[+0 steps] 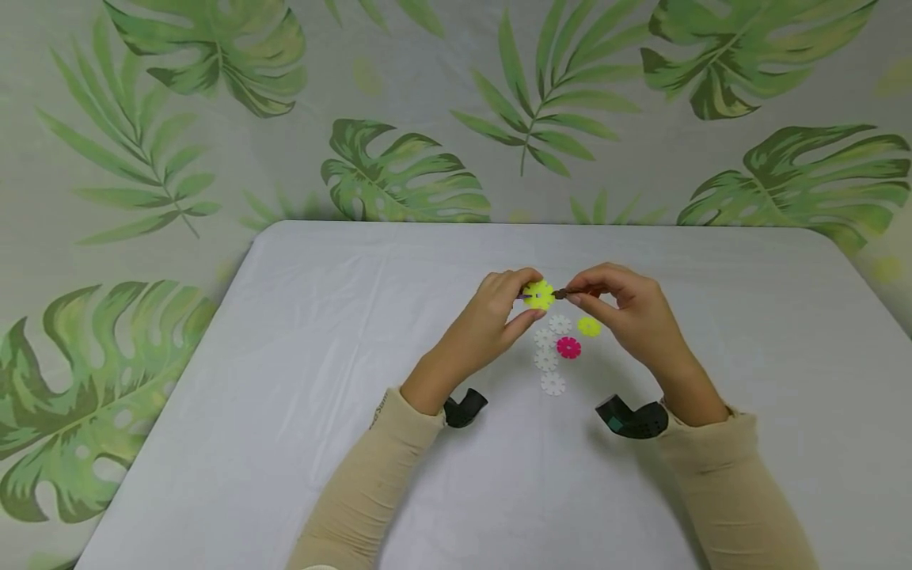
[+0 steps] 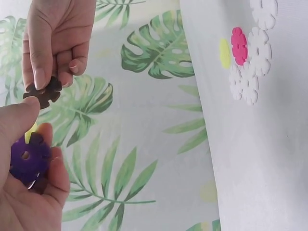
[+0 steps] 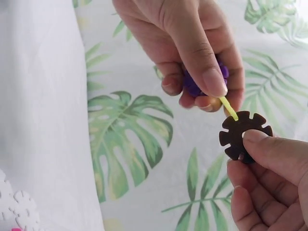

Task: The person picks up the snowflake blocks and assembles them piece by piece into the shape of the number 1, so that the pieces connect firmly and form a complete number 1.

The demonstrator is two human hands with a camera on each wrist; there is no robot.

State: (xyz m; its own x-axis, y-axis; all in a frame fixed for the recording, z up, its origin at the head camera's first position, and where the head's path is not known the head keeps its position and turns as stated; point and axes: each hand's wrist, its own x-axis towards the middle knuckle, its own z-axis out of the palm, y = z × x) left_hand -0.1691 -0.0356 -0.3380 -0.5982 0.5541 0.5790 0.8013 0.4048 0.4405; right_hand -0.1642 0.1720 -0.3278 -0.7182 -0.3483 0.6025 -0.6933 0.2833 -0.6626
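My left hand (image 1: 488,313) holds a yellow notched flower disc (image 1: 541,303) between thumb and fingers. A purple disc (image 2: 34,163) sits crosswise against it in the same hand, partly covered by the fingers. My right hand (image 1: 634,309) pinches a dark brown notched disc (image 3: 232,136) between thumb and fingers. In the right wrist view the brown disc's edge meets the edge of the yellow one; how deeply their notches engage cannot be told. Both hands are raised over the table, behind the loose discs.
On the white-covered table (image 1: 285,356) lie several white discs (image 1: 552,384), a pink disc (image 1: 568,354) and another yellow disc (image 1: 589,326). Black wrist cameras (image 1: 630,419) jut inward from both sleeves. A leaf-patterned cloth (image 1: 399,170) stands behind the table.
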